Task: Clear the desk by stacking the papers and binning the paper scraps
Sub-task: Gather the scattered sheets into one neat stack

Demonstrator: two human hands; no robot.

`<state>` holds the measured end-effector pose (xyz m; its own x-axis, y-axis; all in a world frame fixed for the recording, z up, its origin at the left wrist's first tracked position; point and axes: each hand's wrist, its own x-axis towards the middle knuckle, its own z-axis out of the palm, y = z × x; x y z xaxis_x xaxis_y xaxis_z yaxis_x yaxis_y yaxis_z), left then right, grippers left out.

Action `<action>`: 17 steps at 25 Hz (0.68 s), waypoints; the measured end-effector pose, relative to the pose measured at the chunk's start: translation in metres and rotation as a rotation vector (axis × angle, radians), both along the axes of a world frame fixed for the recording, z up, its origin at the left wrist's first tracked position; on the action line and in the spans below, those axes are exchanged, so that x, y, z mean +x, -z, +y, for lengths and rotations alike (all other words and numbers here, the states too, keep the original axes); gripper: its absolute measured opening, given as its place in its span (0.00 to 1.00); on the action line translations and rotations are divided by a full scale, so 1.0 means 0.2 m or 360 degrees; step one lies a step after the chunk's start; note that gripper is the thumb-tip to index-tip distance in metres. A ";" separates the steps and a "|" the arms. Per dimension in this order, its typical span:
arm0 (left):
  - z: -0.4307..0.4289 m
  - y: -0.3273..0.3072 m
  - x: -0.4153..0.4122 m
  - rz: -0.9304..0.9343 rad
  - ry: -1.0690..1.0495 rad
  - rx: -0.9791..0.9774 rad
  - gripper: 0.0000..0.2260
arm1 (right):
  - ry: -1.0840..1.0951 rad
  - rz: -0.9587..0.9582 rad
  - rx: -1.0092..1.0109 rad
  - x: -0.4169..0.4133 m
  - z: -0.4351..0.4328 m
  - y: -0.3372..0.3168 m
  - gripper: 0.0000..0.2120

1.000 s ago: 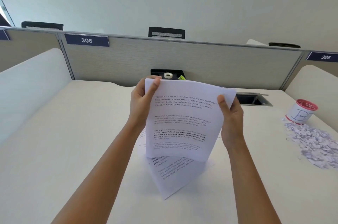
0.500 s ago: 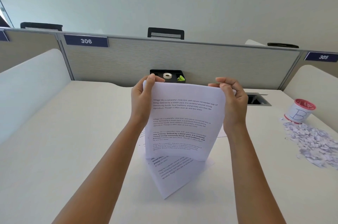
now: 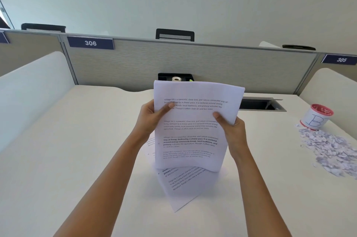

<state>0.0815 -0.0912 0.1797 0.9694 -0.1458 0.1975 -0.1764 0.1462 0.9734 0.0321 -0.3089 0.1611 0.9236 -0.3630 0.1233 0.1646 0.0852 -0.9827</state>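
Left hand [image 3: 149, 118] and right hand [image 3: 232, 130] grip the upright papers [image 3: 193, 132] with curled fingers at both edges. The stack sags, so sheets may slip onto the skewed sheets [image 3: 181, 188] on the counter [image 3: 77, 159].

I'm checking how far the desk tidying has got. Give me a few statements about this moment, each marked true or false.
1. The left hand and right hand both grip the sheaf of printed papers, holding it upright. True.
2. All the paper scraps are inside the cup marked B. False: a heap of them lies on the desk beside the cup.
3. Every sheet is in the hands. False: loose printed sheets lie askew on the desk below the sheaf.
4. A tape roll sits in the black tray against the partition. True.
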 end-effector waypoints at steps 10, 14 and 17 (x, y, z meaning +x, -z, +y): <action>0.04 0.06 0.01 0.0123 0.0231 0.0029 0.19 | -0.0088 -0.0036 -0.0021 0.03 -0.01 0.03 0.08; 0.01 0.06 0.00 0.0138 -0.0013 -0.0048 0.06 | -0.0144 -0.0057 -0.0055 0.04 -0.03 0.05 0.09; 0.04 0.04 0.02 0.0173 -0.0175 -0.0396 0.04 | -0.0139 -0.0045 -0.0056 0.02 -0.10 0.10 0.18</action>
<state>0.0852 -0.0835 0.1722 0.9941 0.0013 0.1082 -0.1011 0.3686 0.9241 0.0359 -0.3288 0.1405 0.9475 -0.2762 0.1612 0.1859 0.0657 -0.9804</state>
